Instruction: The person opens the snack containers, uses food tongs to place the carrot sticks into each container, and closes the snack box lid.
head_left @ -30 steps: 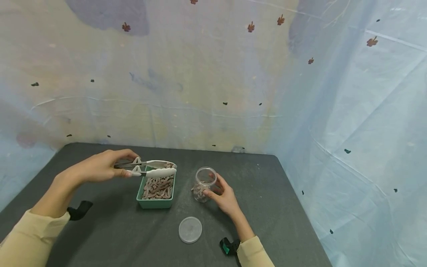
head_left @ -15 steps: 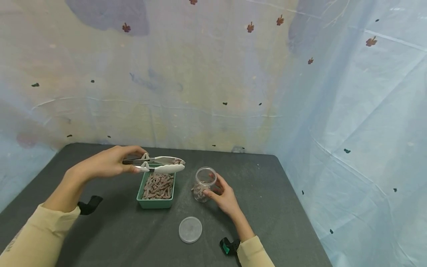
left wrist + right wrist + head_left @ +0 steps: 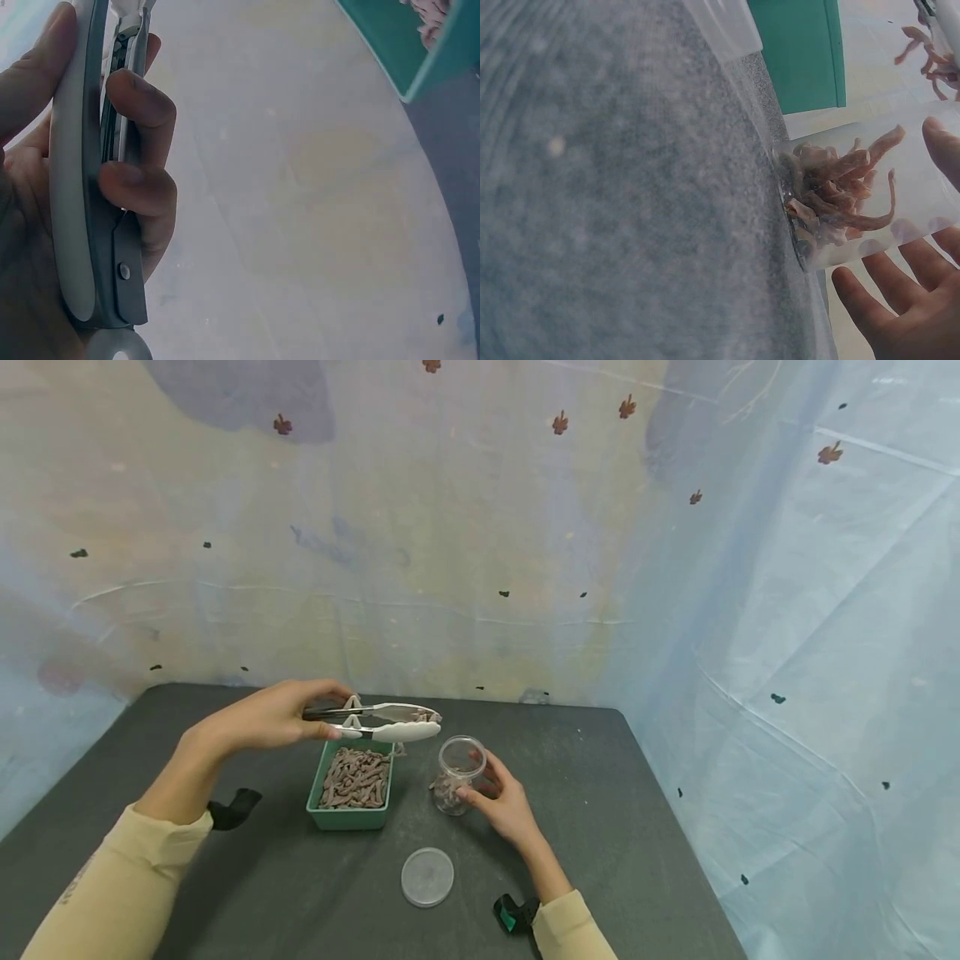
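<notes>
My left hand [image 3: 273, 717] grips a pair of tongs [image 3: 407, 732] with white scalloped ends, its fingers curled round the handle in the left wrist view. Brown-pink strips [image 3: 930, 58] are caught between the tong ends and hang out of them. The tips stand above the far right corner of a green box [image 3: 348, 820], just left of the jar's mouth. Thin twisted strips [image 3: 354, 779] fill that box. With thumb and fingers around its side, my right hand [image 3: 508, 803] holds a clear jar [image 3: 866, 180] upright on the table. More strips [image 3: 840, 184] lie in its lower part.
A round translucent lid [image 3: 427, 877] lies flat on the dark table [image 3: 615, 860], in front of the jar and box. Patterned sheeting [image 3: 420, 527] hangs behind the table and along its right side.
My left hand has carried the tongs and their strips to the right and slightly up, from over the green box toward the jar. The right hand and jar have stayed put.
</notes>
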Available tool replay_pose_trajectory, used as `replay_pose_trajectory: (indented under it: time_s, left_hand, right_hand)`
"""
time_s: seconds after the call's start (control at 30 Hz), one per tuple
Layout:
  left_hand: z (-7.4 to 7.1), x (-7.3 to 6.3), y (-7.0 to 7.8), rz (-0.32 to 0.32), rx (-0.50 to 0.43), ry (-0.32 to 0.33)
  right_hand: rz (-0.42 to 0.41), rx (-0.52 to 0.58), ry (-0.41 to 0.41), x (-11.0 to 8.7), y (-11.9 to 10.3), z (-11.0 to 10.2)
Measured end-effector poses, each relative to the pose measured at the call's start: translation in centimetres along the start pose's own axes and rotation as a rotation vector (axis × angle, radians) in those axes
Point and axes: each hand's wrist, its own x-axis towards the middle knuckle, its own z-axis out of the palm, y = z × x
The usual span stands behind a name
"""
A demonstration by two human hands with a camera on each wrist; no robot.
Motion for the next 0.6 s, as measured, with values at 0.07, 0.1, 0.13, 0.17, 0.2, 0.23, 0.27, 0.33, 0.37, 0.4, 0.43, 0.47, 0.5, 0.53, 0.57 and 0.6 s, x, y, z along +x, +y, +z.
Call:
replay_pose_trajectory:
  time_s: [0.07,0.1,0.13,0.17,0.2,0.23,0.27,0.33,0.37,0.4,0.43,0.47,0.5,0.53,0.57,0.6]
  left_hand:
    - [0.1,0.4,0.3,0.005,-0.001,0.001]
    - [0.1,0.6,0.4,0.009,-0.001,0.003]
    - [0.2,0.8,0.5,0.013,-0.002,0.002]
    - [0.2,1.0,0.6,0.018,-0.003,0.004]
    - [0.3,1.2,0.7,0.024,-0.006,0.004]
    - [0.3,1.4,0.9,0.030,-0.007,0.003]
    - [0.3,1.6,1.0,0.035,-0.008,0.002]
    - [0.4,2.1,1.3,0.044,-0.012,-0.002]
    - [0.4,2.3,1.4,0.047,-0.013,-0.002]
    - [0.4,2.4,1.6,0.050,-0.016,-0.003]
    - [0.4,2.6,1.7,0.052,-0.015,-0.003]
    - [0.5,2.8,1.9,0.058,-0.015,-0.003]
    - [0.5,3.0,2.0,0.064,-0.015,-0.003]
    - [0.6,3.1,2.2,0.069,-0.013,-0.001]
    - [0.6,3.3,2.3,0.075,-0.013,0.000]
    - [0.7,3.5,2.5,0.079,-0.015,-0.001]
  right_hand:
    - [-0.001,0.000,-0.001,0.0,0.1,-0.1]
    - [-0.003,-0.001,-0.001,0.0,0.1,-0.1]
    - [-0.005,-0.002,0.000,0.0,0.1,-0.1]
    - [-0.008,-0.001,0.000,0.0,0.1,-0.1]
    - [-0.010,-0.002,0.001,0.0,0.1,-0.1]
    - [-0.012,-0.004,0.001,0.0,0.2,-0.1]
    - [-0.012,-0.003,0.001,0.0,0.2,-0.1]
    - [-0.015,-0.002,-0.001,0.0,0.2,-0.1]
    - [-0.015,-0.003,-0.002,-0.1,0.2,-0.2]
    - [-0.014,-0.004,-0.003,-0.1,0.2,-0.2]
    - [-0.012,-0.004,-0.004,-0.1,0.2,-0.2]
    - [-0.012,-0.004,-0.005,-0.1,0.2,-0.2]
    - [-0.014,-0.004,-0.008,-0.1,0.2,-0.2]
    - [-0.016,-0.004,-0.011,-0.1,0.3,-0.2]
    - [-0.017,-0.004,-0.018,-0.1,0.3,-0.3]
    - [-0.019,-0.003,-0.028,-0.1,0.2,-0.4]
